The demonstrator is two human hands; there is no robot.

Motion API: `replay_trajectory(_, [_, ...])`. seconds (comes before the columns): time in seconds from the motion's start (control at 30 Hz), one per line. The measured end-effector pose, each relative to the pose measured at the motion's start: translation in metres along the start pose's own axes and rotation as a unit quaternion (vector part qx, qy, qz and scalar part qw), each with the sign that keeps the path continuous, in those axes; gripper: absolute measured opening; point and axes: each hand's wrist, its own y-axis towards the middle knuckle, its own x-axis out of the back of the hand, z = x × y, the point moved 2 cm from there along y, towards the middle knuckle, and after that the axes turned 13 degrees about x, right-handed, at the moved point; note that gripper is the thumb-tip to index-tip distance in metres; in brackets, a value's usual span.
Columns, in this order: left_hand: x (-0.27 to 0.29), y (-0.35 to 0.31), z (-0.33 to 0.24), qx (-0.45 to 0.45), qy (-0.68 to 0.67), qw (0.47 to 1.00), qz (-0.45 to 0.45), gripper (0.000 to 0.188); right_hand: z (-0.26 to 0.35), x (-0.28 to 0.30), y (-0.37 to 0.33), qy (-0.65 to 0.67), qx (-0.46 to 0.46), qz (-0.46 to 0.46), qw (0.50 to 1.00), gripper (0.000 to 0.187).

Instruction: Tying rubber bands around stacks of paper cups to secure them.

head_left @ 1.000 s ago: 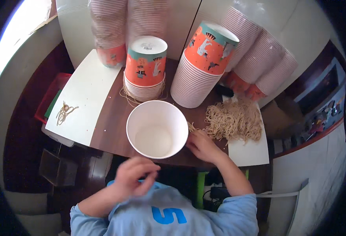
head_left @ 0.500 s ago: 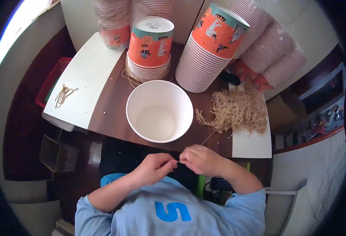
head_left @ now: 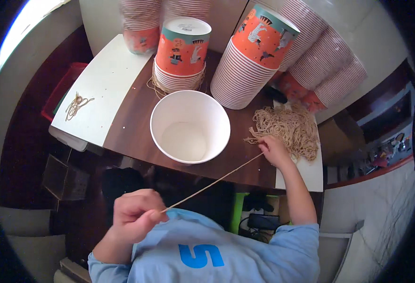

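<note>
A tan string (head_left: 215, 182) stretches taut on a slant between my two hands, passing in front of the open white paper bucket (head_left: 188, 132). My left hand (head_left: 138, 214), low over my chest, pinches its near end between thumb and fingers. At the table's right side, my right hand (head_left: 274, 150) is closed on the far end, against the edge of a tangled heap of tan strings (head_left: 292, 125). The bucket stands on the brown tabletop (head_left: 127, 120) with its mouth tipped toward me.
Behind the bucket stand two stacks of upturned orange paper buckets, a shorter left stack (head_left: 184, 52) with strings round its base and a taller right stack (head_left: 250, 66). Wrapped bucket stacks (head_left: 325, 70) line the back. A small string bundle (head_left: 78, 106) lies on the left white panel.
My hands have drawn apart: the left moved down and left, the right went up and right to the string heap. The string now spans the gap between them.
</note>
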Motion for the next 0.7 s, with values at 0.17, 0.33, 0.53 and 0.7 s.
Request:
replay_trajectory(0.17, [0.002, -0.011, -0.014, 0.056, 0.066, 0.994, 0.065, 0.01, 0.097, 0.032, -0.011, -0.167, 0.126, 0.172, 0.963, 0.029])
replay_trajectory(0.33, [-0.013, -0.004, 0.007, 0.124, 0.139, 0.974, 0.132, 0.013, 0.209, 0.047, -0.006, 0.316, 0.303, 0.131, 0.889, 0.055])
replay_trajectory(0.53, [0.001, -0.01, 0.026, 0.211, 0.048, 0.974, 0.064, 0.014, 0.266, -0.006, 0.014, 0.45, 0.24, 0.079, 0.856, 0.064])
replay_trajectory(0.7, [0.035, -0.028, 0.037, 0.226, 0.016, 0.974, 0.004, 0.017, 0.287, -0.017, 0.029, 0.428, 0.223, 0.023, 0.875, 0.027])
